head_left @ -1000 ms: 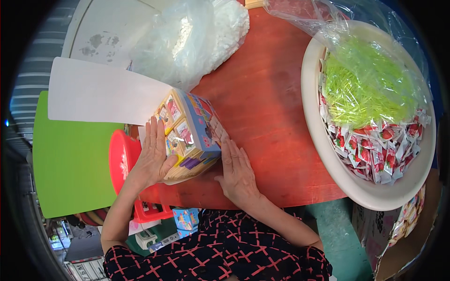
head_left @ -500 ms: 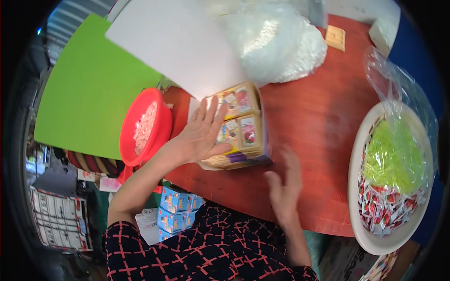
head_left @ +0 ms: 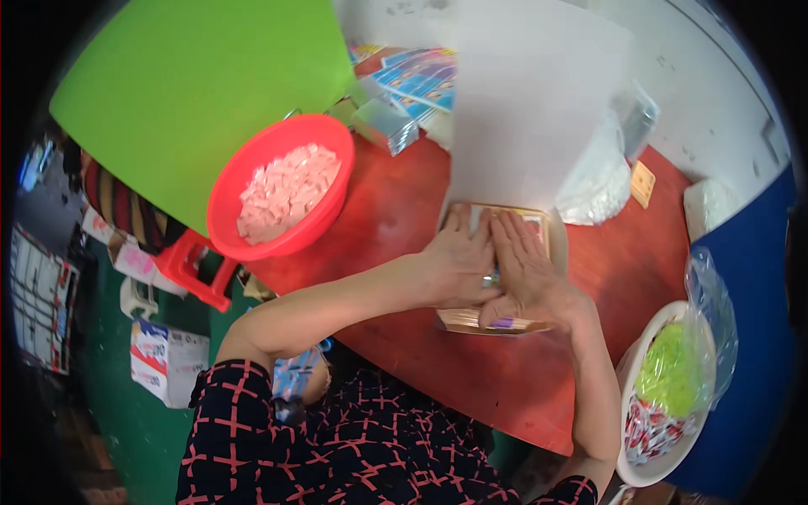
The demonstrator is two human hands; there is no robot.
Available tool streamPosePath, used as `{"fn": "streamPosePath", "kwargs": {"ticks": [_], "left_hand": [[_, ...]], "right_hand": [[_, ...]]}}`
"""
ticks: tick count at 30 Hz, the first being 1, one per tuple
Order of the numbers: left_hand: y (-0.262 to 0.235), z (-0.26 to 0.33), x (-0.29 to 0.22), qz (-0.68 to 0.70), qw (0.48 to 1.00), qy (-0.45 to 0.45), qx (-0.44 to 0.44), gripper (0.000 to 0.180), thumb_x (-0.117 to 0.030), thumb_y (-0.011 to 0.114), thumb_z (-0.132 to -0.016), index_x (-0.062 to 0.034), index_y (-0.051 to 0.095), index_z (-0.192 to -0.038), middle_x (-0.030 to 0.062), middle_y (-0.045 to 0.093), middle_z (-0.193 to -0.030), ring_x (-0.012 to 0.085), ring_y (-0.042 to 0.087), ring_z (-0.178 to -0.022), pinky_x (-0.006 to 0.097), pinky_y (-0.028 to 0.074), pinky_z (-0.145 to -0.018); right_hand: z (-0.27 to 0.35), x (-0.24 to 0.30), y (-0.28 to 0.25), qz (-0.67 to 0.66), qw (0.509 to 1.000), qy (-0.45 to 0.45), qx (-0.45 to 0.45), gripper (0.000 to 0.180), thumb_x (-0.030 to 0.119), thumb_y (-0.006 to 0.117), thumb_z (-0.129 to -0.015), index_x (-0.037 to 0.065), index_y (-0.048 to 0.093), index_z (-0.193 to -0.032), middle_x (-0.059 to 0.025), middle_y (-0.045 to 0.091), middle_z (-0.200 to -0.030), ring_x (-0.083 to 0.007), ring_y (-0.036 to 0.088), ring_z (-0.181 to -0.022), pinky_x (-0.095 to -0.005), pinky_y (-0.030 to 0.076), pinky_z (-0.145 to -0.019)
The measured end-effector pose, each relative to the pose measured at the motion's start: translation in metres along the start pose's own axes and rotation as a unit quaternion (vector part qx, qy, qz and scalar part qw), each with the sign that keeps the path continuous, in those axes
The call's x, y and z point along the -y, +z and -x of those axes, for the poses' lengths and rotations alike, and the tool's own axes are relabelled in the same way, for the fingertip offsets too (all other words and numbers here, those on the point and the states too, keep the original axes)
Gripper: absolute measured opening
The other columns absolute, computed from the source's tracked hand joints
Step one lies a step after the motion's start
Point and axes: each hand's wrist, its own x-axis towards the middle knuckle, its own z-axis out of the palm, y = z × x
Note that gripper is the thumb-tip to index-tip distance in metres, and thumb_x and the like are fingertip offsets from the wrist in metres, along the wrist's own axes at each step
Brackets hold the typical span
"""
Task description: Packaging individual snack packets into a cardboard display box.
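In the middle of the red table stands a display box filled with several flat tan packs (head_left: 497, 323). Its large pale flap (head_left: 539, 101) rises from the far side. My left hand (head_left: 459, 265) lies flat on top of the packs, fingers stretched out. Beside it, my right hand (head_left: 534, 278) also rests flat on them with its fingers extended; the two hands meet near the thumbs. They cover most of the packs' printed tops. Neither hand grips anything.
A red basin (head_left: 223, 202) of pink pieces sits at the left, before a green panel (head_left: 194, 93). Blue printed sheets (head_left: 421, 80) lie behind. A white bag (head_left: 598, 181) stands beyond the box. At the right is a white oval tub (head_left: 629, 370) with a bag of light-green strips and small wrapped packets.
My right hand has moved from beside the box onto the packs, joining my left. The view has shifted, and the flap now appears more upright.
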Motion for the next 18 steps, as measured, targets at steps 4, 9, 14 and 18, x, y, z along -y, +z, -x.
{"fn": "streamPosePath", "kwargs": {"ticks": [4, 9, 14, 18], "left_hand": [[0.01, 0.002, 0.005, 0.048, 0.997, 0.013, -0.054, 0.078, -0.051, 0.041, -0.085, 0.0161, 0.04, -0.125, 0.0382, 0.034, -0.131, 0.0611, 0.028, -0.119, 0.06, 0.019, -0.104], [0.008, 0.01, -0.003, 0.019, 0.997, -0.013, -0.07, 0.067, -0.044, 0.045, -0.085, 0.0131, 0.049, -0.121, 0.0354, 0.038, -0.131, 0.0513, 0.028, -0.126, 0.059, 0.014, -0.106], [-0.016, 0.019, -0.021, -0.023, 0.999, 0.002, 0.048, 0.053, -0.032, 0.05, -0.082, 0.0066, 0.057, -0.116, 0.0287, 0.046, -0.129, 0.0405, 0.034, -0.129, 0.054, 0.013, -0.109], [-0.023, 0.013, -0.013, -0.013, 0.996, 0.027, 0.08, 0.05, -0.03, 0.05, -0.082, 0.0037, 0.057, -0.118, 0.0268, 0.048, -0.128, 0.0404, 0.038, -0.126, 0.054, 0.012, -0.108]], "right_hand": [[-0.005, 0.011, -0.004, 0.033, 0.999, 0.026, 0.028, 0.139, 0.074, 0.064, -0.048, -0.006, 0.0, -0.141, -0.0271, 0.007, -0.147, -0.0393, 0.002, -0.138, -0.0454, 0.008, -0.113], [-0.01, 0.007, 0.003, 0.06, 0.997, 0.033, 0.04, 0.14, 0.078, 0.063, -0.048, -0.006, 0.0, -0.141, -0.0257, 0.005, -0.147, -0.0363, 0.0, -0.139, -0.0453, 0.004, -0.113], [-0.009, 0.005, 0.003, 0.11, 0.991, 0.052, 0.054, 0.135, 0.069, 0.069, -0.051, -0.002, 0.0, -0.143, -0.0247, 0.004, -0.148, -0.0353, -0.001, -0.139, -0.0442, 0.002, -0.113], [-0.012, 0.008, -0.008, 0.098, 0.988, 0.071, 0.092, 0.129, 0.064, 0.071, -0.055, 0.001, 0.003, -0.144, -0.024, 0.003, -0.148, -0.0359, -0.001, -0.139, -0.0437, 0.001, -0.113]]}}
